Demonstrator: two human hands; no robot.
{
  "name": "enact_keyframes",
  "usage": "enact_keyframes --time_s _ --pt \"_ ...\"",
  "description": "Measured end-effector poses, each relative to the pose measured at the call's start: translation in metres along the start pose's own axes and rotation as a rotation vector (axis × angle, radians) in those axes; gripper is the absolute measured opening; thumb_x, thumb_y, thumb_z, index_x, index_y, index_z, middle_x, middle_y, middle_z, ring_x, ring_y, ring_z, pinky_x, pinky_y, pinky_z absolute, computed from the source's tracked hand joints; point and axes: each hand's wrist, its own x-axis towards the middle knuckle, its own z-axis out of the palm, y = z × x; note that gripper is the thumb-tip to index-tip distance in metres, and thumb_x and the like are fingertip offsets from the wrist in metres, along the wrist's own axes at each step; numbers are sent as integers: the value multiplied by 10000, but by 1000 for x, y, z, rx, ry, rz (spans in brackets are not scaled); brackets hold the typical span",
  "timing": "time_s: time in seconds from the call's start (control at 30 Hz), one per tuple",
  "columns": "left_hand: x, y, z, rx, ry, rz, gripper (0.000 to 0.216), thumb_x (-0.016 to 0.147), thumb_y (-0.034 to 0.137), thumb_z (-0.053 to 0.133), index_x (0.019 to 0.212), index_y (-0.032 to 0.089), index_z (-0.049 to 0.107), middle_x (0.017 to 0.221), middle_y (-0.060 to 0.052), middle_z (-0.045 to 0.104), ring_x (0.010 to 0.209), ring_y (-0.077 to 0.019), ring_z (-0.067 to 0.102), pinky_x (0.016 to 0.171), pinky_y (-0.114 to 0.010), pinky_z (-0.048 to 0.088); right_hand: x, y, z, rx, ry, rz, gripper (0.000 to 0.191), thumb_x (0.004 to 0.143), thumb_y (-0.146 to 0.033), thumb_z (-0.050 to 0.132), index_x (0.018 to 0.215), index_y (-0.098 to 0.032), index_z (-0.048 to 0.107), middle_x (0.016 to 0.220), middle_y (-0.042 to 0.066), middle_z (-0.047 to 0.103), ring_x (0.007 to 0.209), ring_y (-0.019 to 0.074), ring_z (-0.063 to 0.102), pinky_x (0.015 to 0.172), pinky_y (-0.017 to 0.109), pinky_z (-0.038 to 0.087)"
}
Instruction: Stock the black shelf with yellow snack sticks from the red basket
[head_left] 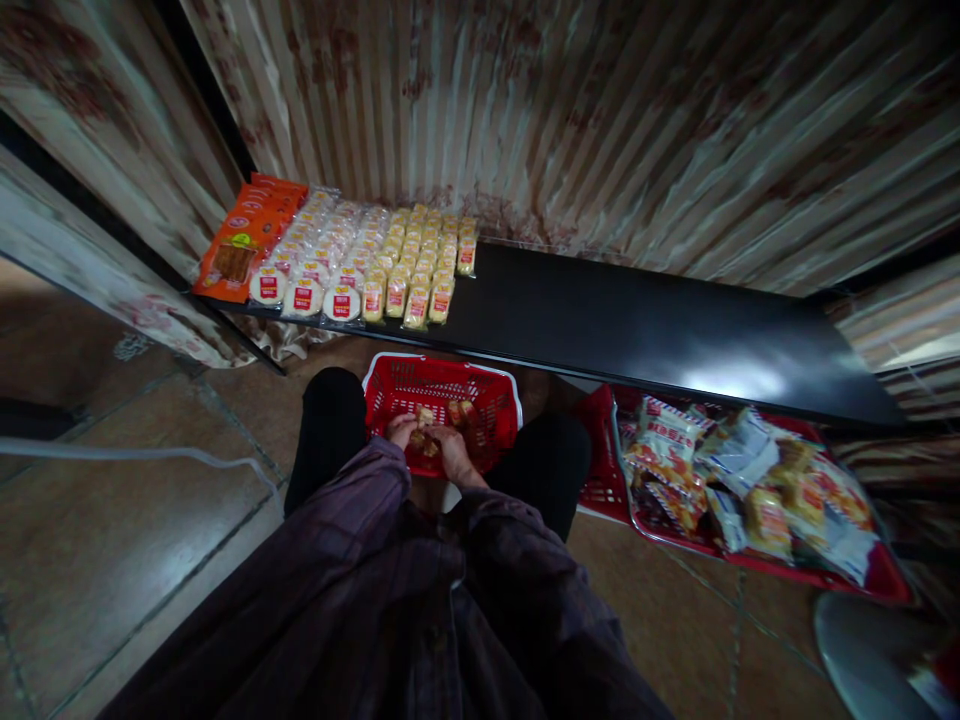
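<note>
Both grips are narrow and full: our left hand (402, 428) and right hand (455, 453) meet over the near side of the red basket (480, 385), fingers curled around a small clutch of snack packets (425, 441) pressed between them. The light is dim and the packets are tiny, so we cannot tell how many we hold or which hand bears more. We judge the two-handed hold keeps several slippery wrappers bunched together rather than loose. The basket sits on the floor (112, 560) between our knees (330, 420), close under the hands, and a few more packets lie inside it just beyond our fingers. Ahead runs a low black shelf (637, 330), its left end filled with tidy rows: orange packs (244, 240) at the far left, round packs (304, 295) with red labels beside them, then yellow packets (420, 265) lined up front to back, labels facing us, likely so each kind reads at a glance. The rest of the shelf shows bare black board. To our right a second basket (600, 450), partly tucked under the shelf edge, is heaped with mixed snacks (750, 480). A pale cable (135, 455) crosses the floor at left, well apart from us. Our knees crowd both sides of the red basket, and the shelf edge overhangs its far rim.
</note>
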Motion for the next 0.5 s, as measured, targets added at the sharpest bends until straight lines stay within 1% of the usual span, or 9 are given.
enact_keyframes --time_s 0.17,0.3,0.4,0.5 --pt "2 -2 1 7 11 0 195 549 142 798 697 164 673 578 9 634 731 -193 685 770 -343 556 -1 -2 1 1 3 -8 88 533 -243 730 613 -214 706 734 25 747 910 248 661 843 353 504" --pt "2 -2 1 12 3 -19 243 573 156 812 772 151 672 584 7 631 684 -189 676 728 -346 554 0 -4 -2 26 16 -25 187 549 -268 712 727 -215 734 868 18 760 982 233 654 897 341 489" --pt "1 -1 2 35 3 -42 200 685 173 775 846 132 665 661 -13 655 675 -167 658 702 -330 549 1 -5 -3 49 22 -27 237 575 -308 698 799 -236 730 963 4 753 1020 207 648 903 322 483" --pt "0 -2 4 75 -4 -57 196 854 262 655 989 122 636 883 -39 670 766 -144 645 712 -318 554 1 -6 -2 92 8 -17 247 584 -345 710 806 -239 727 1005 11 746 1064 208 633 915 320 474"
